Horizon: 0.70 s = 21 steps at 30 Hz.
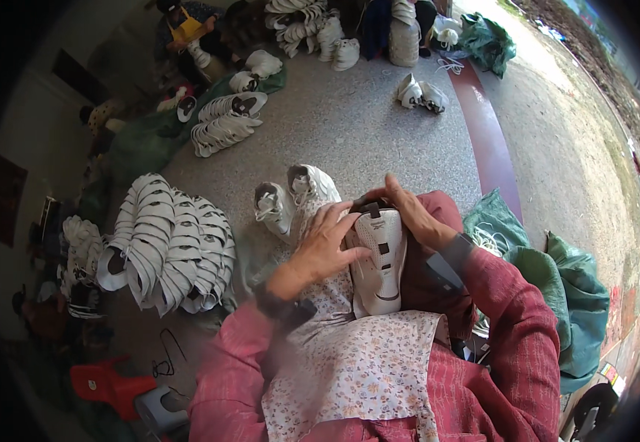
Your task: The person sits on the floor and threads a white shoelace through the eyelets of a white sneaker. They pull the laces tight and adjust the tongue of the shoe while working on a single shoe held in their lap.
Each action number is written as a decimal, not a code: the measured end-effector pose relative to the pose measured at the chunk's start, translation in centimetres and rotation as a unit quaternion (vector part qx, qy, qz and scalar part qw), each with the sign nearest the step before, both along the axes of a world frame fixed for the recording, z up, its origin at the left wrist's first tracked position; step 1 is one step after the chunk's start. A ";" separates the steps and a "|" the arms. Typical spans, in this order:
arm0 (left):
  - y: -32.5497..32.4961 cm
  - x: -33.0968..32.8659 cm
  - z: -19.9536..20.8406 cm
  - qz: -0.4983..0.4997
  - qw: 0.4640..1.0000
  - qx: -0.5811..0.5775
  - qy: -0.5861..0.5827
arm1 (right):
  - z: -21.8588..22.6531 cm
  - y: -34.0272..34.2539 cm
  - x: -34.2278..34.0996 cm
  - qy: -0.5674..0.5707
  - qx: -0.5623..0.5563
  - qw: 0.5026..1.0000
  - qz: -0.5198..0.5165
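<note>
A white shoe upper (377, 265) lies lengthwise over my apron-covered lap, its tongue showing a few dark patches and its dark-lined collar pointing away from me. My left hand (321, 250) grips its left side, fingers near the collar and thumb over the tongue. Along the right edge of the collar, my right hand (417, 215) holds the upper with the thumb raised; its other fingers are partly hidden. Just beyond my left hand are two white shoes, one (273, 209) lower and one (312, 183) higher, both with openings upward.
Stacked white uppers (169, 247) form a big pile at left, with another row (225, 124) farther back. A white pair (421, 94) sits on the speckled floor ahead. Green sacks (578, 309) and white laces (489, 241) lie at right. A co-worker (187, 33) sits at far left.
</note>
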State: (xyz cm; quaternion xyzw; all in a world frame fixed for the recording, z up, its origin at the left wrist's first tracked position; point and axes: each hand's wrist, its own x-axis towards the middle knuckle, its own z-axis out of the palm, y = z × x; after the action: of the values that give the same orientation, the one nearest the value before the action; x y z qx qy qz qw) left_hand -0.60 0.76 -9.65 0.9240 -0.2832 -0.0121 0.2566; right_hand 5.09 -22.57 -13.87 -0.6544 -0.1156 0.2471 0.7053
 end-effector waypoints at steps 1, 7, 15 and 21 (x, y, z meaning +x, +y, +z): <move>0.5 0.8 -0.7 -0.016 0.999 0.009 0.037 | 0.6 0.0 -0.6 -0.025 0.016 0.999 0.018; 0.1 3.7 -1.6 -0.089 0.977 -0.095 0.172 | 1.8 -2.8 -2.6 -0.213 -0.164 0.957 0.105; 2.6 3.4 -0.4 -0.142 0.975 -0.079 0.152 | -1.3 -0.5 -3.0 -0.325 -0.236 0.915 -0.018; -2.4 5.2 4.0 -0.220 0.972 -0.011 0.084 | -2.8 0.5 -3.7 -0.416 -0.320 0.843 -0.116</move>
State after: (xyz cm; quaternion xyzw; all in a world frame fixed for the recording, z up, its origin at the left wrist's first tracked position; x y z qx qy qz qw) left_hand 4.62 -1.66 -5.66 0.8319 -0.4568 -0.1430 0.2808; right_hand 1.41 -22.09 -16.67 -0.8936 -0.2358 -0.1087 0.3661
